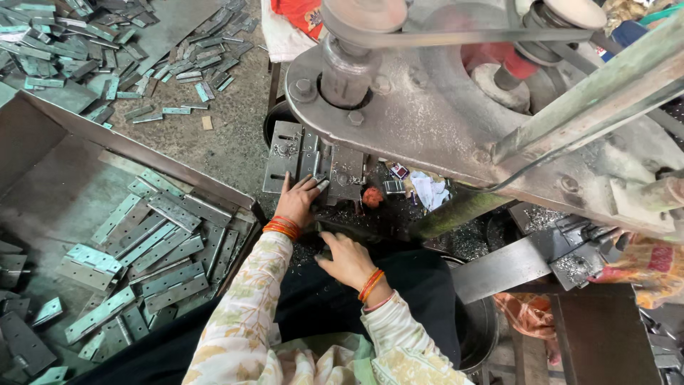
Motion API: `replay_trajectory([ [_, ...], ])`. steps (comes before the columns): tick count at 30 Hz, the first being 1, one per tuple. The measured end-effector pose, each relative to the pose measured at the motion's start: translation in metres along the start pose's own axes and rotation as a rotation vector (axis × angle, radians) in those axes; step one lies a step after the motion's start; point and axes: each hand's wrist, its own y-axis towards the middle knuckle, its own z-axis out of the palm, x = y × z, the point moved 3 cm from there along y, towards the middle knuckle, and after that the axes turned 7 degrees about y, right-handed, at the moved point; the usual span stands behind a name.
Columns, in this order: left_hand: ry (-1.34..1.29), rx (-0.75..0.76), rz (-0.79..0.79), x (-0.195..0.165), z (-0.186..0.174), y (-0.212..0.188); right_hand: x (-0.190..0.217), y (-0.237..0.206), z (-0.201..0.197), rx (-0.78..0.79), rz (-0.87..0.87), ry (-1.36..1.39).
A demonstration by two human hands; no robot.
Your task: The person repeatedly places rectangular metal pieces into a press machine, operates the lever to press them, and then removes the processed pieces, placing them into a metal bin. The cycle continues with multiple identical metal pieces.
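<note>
- The small metal plate (318, 182) lies on the press bed (313, 160), under the machine's head, at its near edge.
- My left hand (298, 199) rests on that plate, fingers pressed down flat upon it, pinching nothing.
- My right hand (348, 260) sits lower, near my lap, fingers curled; I cannot tell whether it grips anything.
- I judge the step to be seating the plate; the next move calls for fingers clear of the die.
- The tray (43, 185) of stacked hinge plates (160, 249) lies to my left.
</note>
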Motion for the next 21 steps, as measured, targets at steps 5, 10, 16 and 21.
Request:
replay_trajectory([
  [5, -0.047, -0.034, 0.035, 0.005, -0.007, 0.000, -0.033, -0.030, 0.053, 0.009, 0.085, -0.023],
  [10, -0.026, -0.038, 0.034, 0.000, -0.014, -0.005, -0.053, -0.061, 0.104, -0.135, 0.071, 0.073],
  [16, 0.147, -0.192, -0.190, 0.000, -0.008, -0.019, -0.045, -0.043, 0.073, -0.048, 0.125, 0.082],
  [21, 0.266, -0.079, -0.304, 0.000, 0.011, -0.001, -0.033, -0.023, 0.037, 0.033, 0.106, 0.005],
])
